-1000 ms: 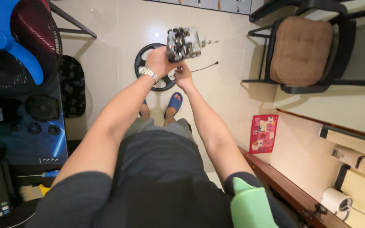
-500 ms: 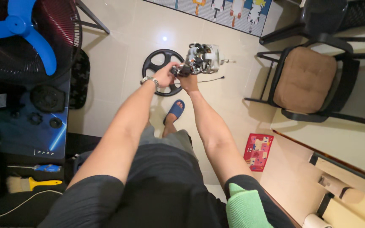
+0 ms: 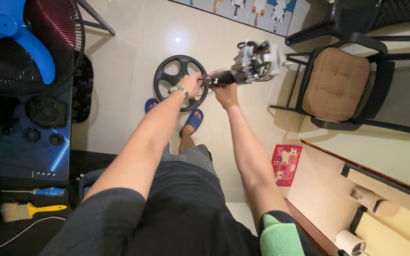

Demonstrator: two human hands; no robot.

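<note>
A silver and black fan motor assembly (image 3: 257,63) with a dark shaft is held out over the tiled floor. My right hand (image 3: 224,91) grips the shaft from below. My left hand (image 3: 191,84), with a metal watch on the wrist, pinches the near end of the shaft. A black round plastic guard ring (image 3: 169,76) lies on the floor just beneath both hands. My feet in blue slippers (image 3: 193,122) stand below the ring.
A fan cage with a blue blade (image 3: 22,40) stands at the upper left. A black chair with a brown cushion (image 3: 340,85) stands at the right. A mat with loose black parts (image 3: 39,132), a screwdriver (image 3: 46,191) and a brush (image 3: 32,211) lie at the left. A red packet (image 3: 285,164) lies on the floor.
The motor assembly has swung from upright to pointing right, away from me. Both hands have shifted along its shaft. The view has tilted, showing more of the fan and chair.
</note>
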